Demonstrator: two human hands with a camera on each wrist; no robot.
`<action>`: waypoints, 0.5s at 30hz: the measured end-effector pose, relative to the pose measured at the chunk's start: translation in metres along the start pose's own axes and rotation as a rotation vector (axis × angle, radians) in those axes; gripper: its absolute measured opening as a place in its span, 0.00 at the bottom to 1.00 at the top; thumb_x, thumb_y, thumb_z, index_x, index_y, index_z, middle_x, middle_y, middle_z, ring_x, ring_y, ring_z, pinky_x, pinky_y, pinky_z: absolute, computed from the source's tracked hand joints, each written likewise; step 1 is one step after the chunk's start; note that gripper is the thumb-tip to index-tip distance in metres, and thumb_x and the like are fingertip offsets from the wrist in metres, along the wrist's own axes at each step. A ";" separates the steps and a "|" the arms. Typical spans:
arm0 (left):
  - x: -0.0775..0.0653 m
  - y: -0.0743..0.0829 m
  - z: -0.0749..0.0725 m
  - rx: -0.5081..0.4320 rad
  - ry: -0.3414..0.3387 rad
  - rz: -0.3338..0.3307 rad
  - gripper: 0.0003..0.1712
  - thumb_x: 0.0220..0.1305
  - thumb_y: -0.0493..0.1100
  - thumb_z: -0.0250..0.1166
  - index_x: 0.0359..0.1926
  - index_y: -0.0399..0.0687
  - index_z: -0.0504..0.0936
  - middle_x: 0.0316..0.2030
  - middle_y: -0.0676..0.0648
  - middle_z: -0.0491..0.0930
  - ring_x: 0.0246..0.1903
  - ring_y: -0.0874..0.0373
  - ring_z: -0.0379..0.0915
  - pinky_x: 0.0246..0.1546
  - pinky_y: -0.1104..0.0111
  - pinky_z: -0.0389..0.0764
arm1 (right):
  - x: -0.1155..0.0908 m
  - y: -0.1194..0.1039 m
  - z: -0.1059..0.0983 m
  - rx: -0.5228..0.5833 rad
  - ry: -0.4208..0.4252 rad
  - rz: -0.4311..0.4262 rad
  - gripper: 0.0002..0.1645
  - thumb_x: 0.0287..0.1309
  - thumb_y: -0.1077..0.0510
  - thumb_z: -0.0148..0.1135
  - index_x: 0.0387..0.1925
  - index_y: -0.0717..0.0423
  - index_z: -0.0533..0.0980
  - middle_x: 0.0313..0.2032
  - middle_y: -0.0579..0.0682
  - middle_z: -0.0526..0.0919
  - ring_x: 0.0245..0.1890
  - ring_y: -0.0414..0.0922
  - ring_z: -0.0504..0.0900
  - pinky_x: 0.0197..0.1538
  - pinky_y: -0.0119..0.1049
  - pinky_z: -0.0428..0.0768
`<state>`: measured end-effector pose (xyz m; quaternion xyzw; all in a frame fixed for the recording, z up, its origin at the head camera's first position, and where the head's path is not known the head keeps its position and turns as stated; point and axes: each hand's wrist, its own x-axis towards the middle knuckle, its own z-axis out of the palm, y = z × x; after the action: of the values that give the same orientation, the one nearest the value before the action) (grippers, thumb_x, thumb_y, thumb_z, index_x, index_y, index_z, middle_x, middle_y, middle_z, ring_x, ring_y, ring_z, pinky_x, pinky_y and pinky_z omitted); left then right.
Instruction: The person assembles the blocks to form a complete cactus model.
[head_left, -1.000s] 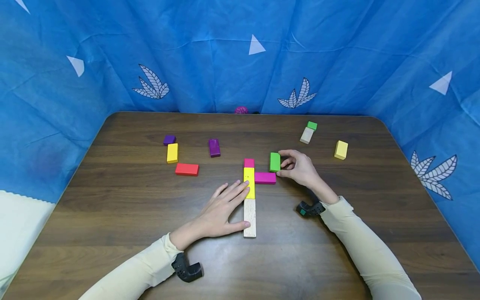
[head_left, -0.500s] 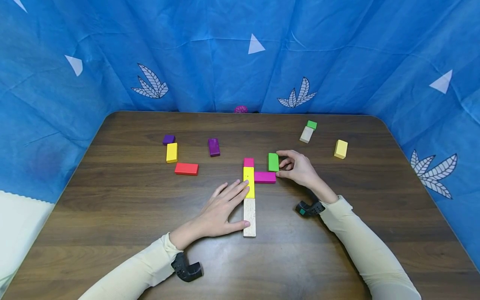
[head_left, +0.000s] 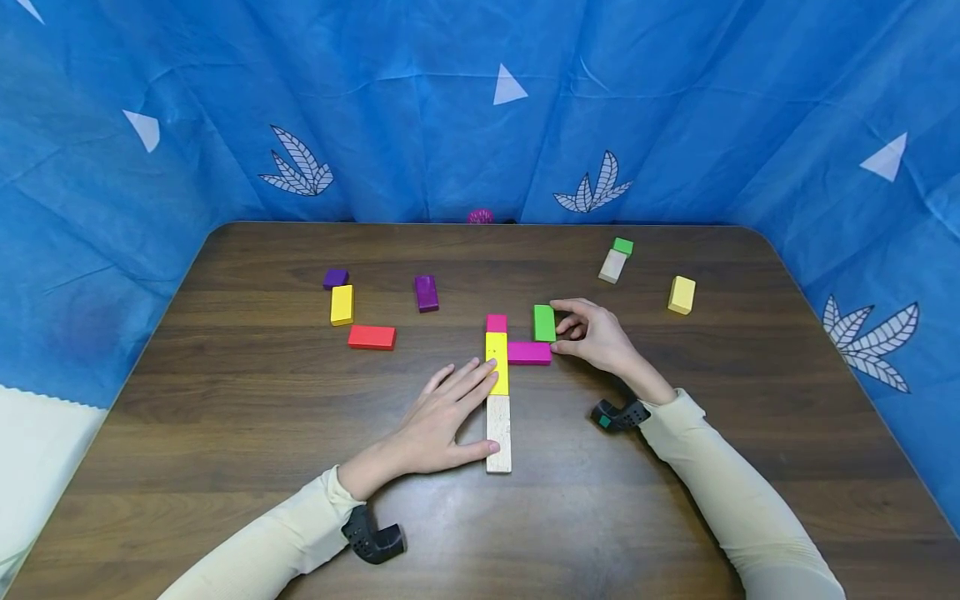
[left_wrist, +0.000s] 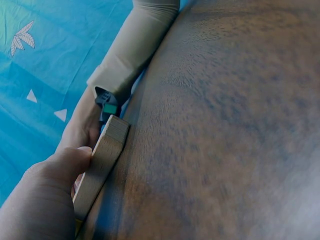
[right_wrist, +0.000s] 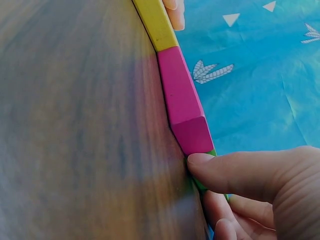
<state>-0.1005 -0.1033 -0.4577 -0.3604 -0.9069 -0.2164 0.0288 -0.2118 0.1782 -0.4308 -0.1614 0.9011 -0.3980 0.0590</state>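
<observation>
My left hand [head_left: 442,425] lies with fingers spread over the left side of a column of blocks. Its fingertips touch the yellow block [head_left: 500,362]; its thumb rests on the pale wooden block [left_wrist: 102,162] nearest me. A small pink block [head_left: 497,323] tops the column. From the yellow block's right side a magenta block [right_wrist: 182,90] sticks out sideways. My right hand [head_left: 596,333] pinches a green block [head_left: 544,323] by its right side, index finger at the far end and thumb at the near end. The green block stands against the far side of the magenta block's right end.
On the left of the brown table [head_left: 247,400] lie a red block [head_left: 372,337], a yellow block [head_left: 342,305], a dark purple block [head_left: 336,278] and a purple block [head_left: 427,293]. Back right are a whitish block [head_left: 612,266], a small green block [head_left: 622,246] and a pale yellow block [head_left: 682,295].
My right hand has shifted the green block slightly to the left along the magenta block. The left hand and the column of blocks stay as they were.
</observation>
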 end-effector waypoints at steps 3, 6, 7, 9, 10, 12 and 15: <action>0.000 0.000 0.000 -0.002 -0.001 -0.002 0.51 0.59 0.67 0.60 0.75 0.45 0.57 0.76 0.49 0.53 0.76 0.49 0.48 0.73 0.48 0.50 | 0.000 -0.001 -0.001 0.001 -0.003 -0.005 0.38 0.48 0.66 0.74 0.63 0.63 0.72 0.41 0.59 0.81 0.34 0.48 0.79 0.37 0.26 0.77; 0.000 0.000 -0.001 -0.003 -0.003 -0.003 0.51 0.59 0.67 0.60 0.75 0.45 0.57 0.76 0.49 0.53 0.76 0.49 0.48 0.73 0.48 0.50 | -0.001 -0.002 -0.001 0.006 -0.005 -0.009 0.38 0.48 0.66 0.74 0.63 0.63 0.72 0.42 0.59 0.81 0.34 0.48 0.79 0.37 0.25 0.76; 0.000 0.001 -0.001 -0.003 -0.003 -0.003 0.51 0.59 0.67 0.60 0.75 0.45 0.57 0.76 0.49 0.53 0.76 0.49 0.48 0.73 0.48 0.50 | 0.000 -0.001 0.000 0.006 -0.005 -0.012 0.38 0.48 0.66 0.74 0.63 0.64 0.71 0.42 0.59 0.80 0.34 0.48 0.79 0.37 0.25 0.76; 0.000 0.001 -0.001 -0.002 -0.004 -0.003 0.51 0.59 0.67 0.60 0.75 0.45 0.57 0.76 0.49 0.53 0.76 0.49 0.48 0.73 0.48 0.50 | 0.000 -0.001 0.000 0.004 -0.006 -0.018 0.38 0.48 0.66 0.74 0.63 0.64 0.71 0.42 0.59 0.80 0.34 0.48 0.79 0.37 0.25 0.76; 0.000 0.001 -0.001 -0.002 -0.004 -0.002 0.51 0.59 0.67 0.60 0.75 0.45 0.57 0.76 0.49 0.53 0.76 0.49 0.48 0.73 0.48 0.50 | 0.000 0.000 0.000 0.003 -0.006 -0.020 0.38 0.48 0.67 0.74 0.63 0.64 0.71 0.43 0.59 0.80 0.34 0.47 0.79 0.37 0.25 0.76; 0.000 0.001 -0.002 -0.001 -0.002 0.000 0.51 0.59 0.67 0.60 0.75 0.44 0.57 0.76 0.49 0.53 0.75 0.49 0.48 0.73 0.48 0.50 | 0.000 0.000 0.000 -0.002 -0.007 -0.023 0.38 0.48 0.66 0.74 0.63 0.63 0.72 0.43 0.58 0.80 0.34 0.47 0.79 0.37 0.25 0.76; 0.000 0.001 -0.003 -0.002 0.001 0.005 0.51 0.60 0.68 0.59 0.75 0.44 0.57 0.76 0.49 0.53 0.75 0.49 0.48 0.73 0.47 0.50 | 0.000 0.000 0.000 -0.004 -0.008 -0.028 0.38 0.48 0.66 0.74 0.63 0.64 0.71 0.43 0.58 0.80 0.33 0.46 0.79 0.37 0.25 0.76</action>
<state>-0.0998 -0.1041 -0.4551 -0.3626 -0.9057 -0.2175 0.0291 -0.2120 0.1781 -0.4315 -0.1757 0.8994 -0.3963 0.0569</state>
